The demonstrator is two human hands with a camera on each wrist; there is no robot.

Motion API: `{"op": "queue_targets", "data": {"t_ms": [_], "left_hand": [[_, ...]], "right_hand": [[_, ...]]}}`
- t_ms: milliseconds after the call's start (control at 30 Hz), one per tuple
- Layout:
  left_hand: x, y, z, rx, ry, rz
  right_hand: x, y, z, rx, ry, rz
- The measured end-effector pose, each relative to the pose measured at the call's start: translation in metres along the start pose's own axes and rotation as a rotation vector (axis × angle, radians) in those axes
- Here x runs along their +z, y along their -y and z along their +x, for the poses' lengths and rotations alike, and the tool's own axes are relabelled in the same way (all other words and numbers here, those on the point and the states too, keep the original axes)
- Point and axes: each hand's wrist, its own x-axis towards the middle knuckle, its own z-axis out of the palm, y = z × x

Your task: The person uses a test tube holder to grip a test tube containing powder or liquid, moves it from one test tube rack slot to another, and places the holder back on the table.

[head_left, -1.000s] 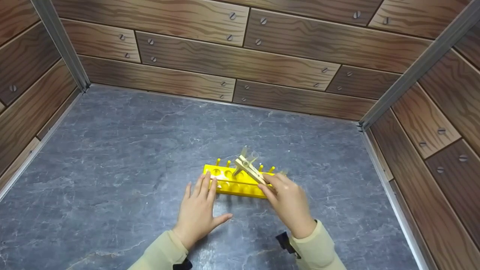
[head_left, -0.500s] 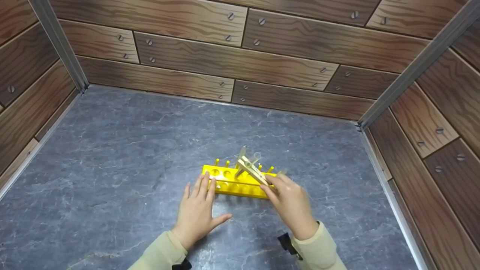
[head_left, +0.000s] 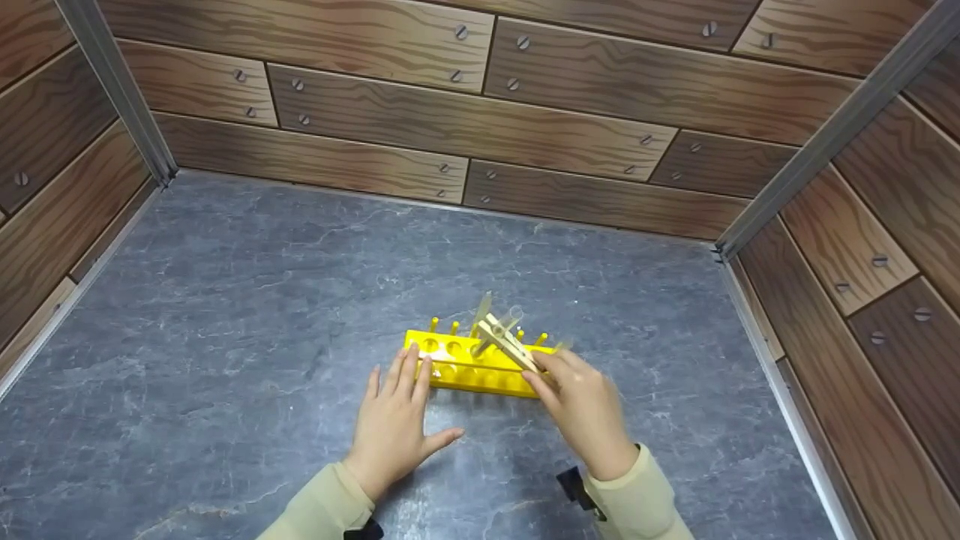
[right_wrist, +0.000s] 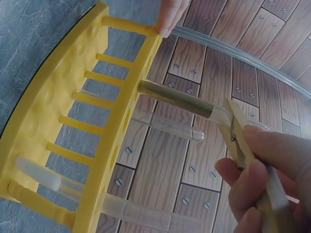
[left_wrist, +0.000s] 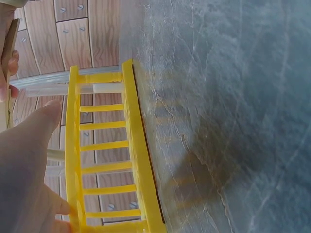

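Observation:
A yellow test tube rack (head_left: 480,383) stands upright on the floor surface, with round holes and a row of pegs at its back. My left hand (head_left: 395,427) rests its straight fingertips on the rack's left end. In my right hand (head_left: 583,409) I grip a wooden test tube clamp (head_left: 506,343) by its handle. Its jaws hold a slanted test tube with dark olive contents (right_wrist: 180,99), whose lower end is at a hole in the rack's top. An empty-looking clear tube (right_wrist: 177,127) sits upside down behind. Another tube (right_wrist: 141,213), with white contents, stands at the right end.
Wood-patterned panels (head_left: 375,112) wall the work area at the back and both sides, joined by grey metal strips (head_left: 124,90). The surface beneath is grey and marble-patterned (head_left: 300,262). A black strap (head_left: 574,487) shows at my right sleeve.
My right hand has shifted slightly to the right with the clamp and its tube, bringing the tube's lower end to the hole. My left hand stays on the rack.

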Motion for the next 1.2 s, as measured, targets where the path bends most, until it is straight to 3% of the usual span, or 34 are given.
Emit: {"op": "queue_targets", "data": {"t_ms": [1200], "left_hand": [[0.0006,0.0001,0.0007,0.000,0.007,0.015]], "right_hand": [[0.0065,-0.0006,0.0007,0.002,0.030,0.010]]}}
